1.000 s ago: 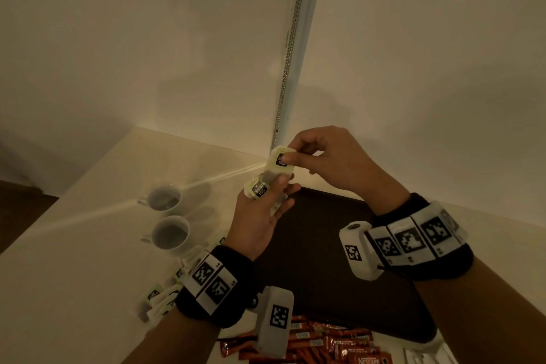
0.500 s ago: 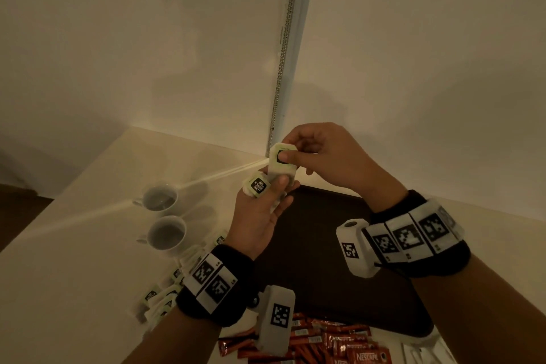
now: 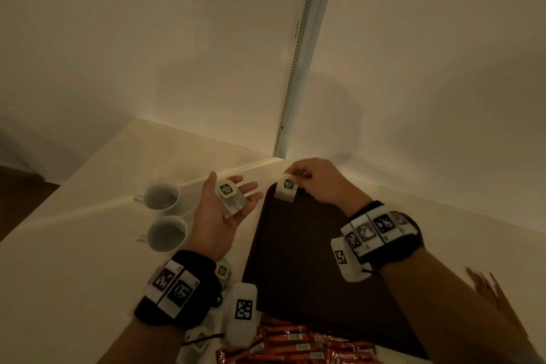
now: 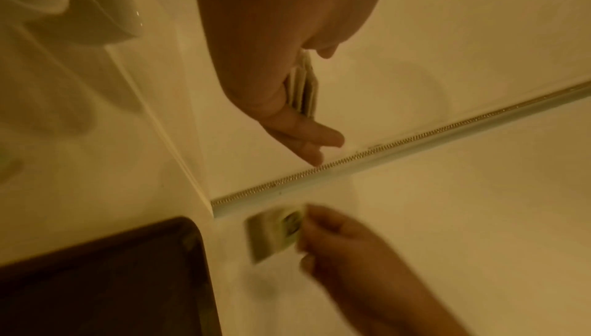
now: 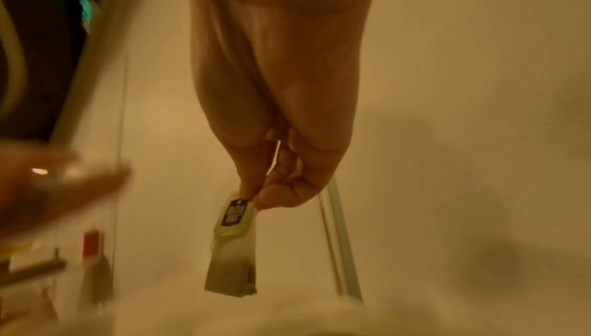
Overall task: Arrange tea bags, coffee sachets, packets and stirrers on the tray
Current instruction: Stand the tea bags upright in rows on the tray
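My right hand pinched one tea bag by its tag between thumb and fingertip, and there it hung at the top left corner of the dark tray, right by the rim. My left hand lay palm up and spread wide, left of the tray's edge, with a small stack of tea bags resting across the fingers. The middle of the tray showed bare, dark floor between my two wrists. Two white cups crowded the left of the frame, just beside my left hand; red coffee sachets lined the bottom edge below the tray, and more tea bags lay on the pale surface by my left wrist.

The right wrist view showed what the head view could not: the bag dangling free below the pinch, its green tag facing out. The left wrist view caught the stack edge-on against my palm, several bags thick, and the tray's rounded corner at lower left.
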